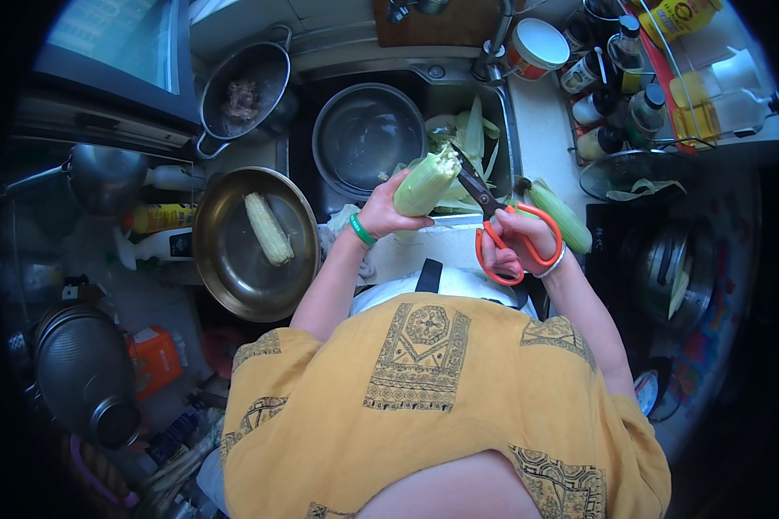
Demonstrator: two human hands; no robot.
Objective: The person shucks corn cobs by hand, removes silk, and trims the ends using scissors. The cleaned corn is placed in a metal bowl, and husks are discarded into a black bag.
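My left hand [387, 209] grips an ear of corn in its green husk [423, 188], its cut upper end showing pale kernels. In my right hand [519, 243] are scissors with orange handles [479, 188]; their dark blades touch or nearly touch that cut end. Stripped husks [472, 133] lie in the sink beneath, beside a large metal basin [369, 139]. A husked corn cob [267, 228] rests in a wide metal pan [256, 305] at the left. Another ear in its husk [560, 217] lies on the counter, just beyond my right hand.
A two-handled pot [272, 71] with what looks like meat stands at the upper left. The faucet [491, 61] rises behind the sink, near a white-lidded tub [540, 44]. Bottles [646, 110] and a glass lid [613, 175] are at the right. A spray bottle [162, 245] stands left of the pan.
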